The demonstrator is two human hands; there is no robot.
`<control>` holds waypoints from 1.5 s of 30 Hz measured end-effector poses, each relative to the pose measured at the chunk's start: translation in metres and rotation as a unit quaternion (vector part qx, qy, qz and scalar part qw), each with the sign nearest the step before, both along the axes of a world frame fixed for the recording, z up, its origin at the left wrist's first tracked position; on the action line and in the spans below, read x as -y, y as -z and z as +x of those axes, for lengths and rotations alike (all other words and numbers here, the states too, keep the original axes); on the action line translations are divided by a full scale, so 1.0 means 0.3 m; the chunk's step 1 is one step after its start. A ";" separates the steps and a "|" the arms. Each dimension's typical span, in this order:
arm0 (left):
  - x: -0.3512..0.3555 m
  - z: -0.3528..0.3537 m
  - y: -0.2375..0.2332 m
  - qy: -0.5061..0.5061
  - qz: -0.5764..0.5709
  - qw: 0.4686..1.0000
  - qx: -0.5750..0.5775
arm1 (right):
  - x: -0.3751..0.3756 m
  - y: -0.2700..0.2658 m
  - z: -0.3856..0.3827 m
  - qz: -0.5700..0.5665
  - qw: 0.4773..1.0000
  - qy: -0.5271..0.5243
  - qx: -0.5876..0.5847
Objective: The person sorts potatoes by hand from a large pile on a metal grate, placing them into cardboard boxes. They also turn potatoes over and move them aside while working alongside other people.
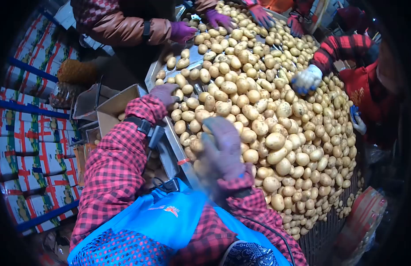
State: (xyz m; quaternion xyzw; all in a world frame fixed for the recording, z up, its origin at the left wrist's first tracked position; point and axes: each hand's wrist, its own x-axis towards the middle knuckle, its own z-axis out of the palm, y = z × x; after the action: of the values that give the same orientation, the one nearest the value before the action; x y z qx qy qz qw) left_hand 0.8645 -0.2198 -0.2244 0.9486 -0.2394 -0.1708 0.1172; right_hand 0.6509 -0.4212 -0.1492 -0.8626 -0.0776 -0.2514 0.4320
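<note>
Many pale yellow potatoes (258, 106) lie heaped over a sorting table with a metal edge (173, 141). My left hand (163, 95), in a purple glove, rests at the table's near left edge with its fingers apart beside the outermost potatoes. My right hand (224, 144), gloved in purple and grey, is over the potatoes near the front edge. Motion smears its fingers, and I cannot tell whether they hold a potato. Red-and-black checked sleeves cover both my arms, and a blue apron (170, 221) hangs in front of me.
Opposite, co-workers' purple-gloved hands (183, 32) reach into the heap. On the right, another person's white-and-blue glove (307, 80) touches potatoes. Printed cartons (34, 155) are stacked at left. An open cardboard box (119, 104) stands beside my left arm. A red-and-clear sack (363, 217) sits at lower right.
</note>
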 end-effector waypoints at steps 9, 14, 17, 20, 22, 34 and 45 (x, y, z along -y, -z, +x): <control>0.088 -0.154 -0.242 -0.194 -0.709 0.548 -0.399 | -0.019 0.032 -0.029 0.305 0.948 0.005 -0.086; 0.176 -0.325 -0.275 -0.147 -0.758 0.229 -0.592 | -0.030 -0.034 -0.042 0.403 0.901 0.029 -0.160; 0.148 -0.363 -0.248 -0.133 -0.751 0.174 -0.623 | -0.028 -0.020 -0.041 0.369 0.917 0.022 -0.147; 0.064 -0.392 -0.250 -0.137 -0.740 0.352 -0.556 | -0.022 -0.004 -0.035 0.312 0.940 0.023 -0.140; 0.022 -0.430 -0.275 -0.170 -0.723 0.458 -0.489 | -0.024 0.015 -0.030 0.277 0.954 0.015 -0.111; -0.476 -0.637 -0.144 -0.351 -0.682 0.538 -0.350 | -0.037 -0.015 -0.100 0.189 0.977 0.007 -0.100; -0.850 -0.516 -0.311 -0.422 -0.663 0.607 -0.120 | -0.123 -0.116 -0.127 0.165 0.979 -0.023 -0.121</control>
State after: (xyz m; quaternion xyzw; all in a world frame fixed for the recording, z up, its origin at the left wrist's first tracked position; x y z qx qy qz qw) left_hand 0.7096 0.0352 -0.1310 0.5784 0.1554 -0.0096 0.8007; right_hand 0.6127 -0.3843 -0.1145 -0.8017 -0.0024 -0.1442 0.5801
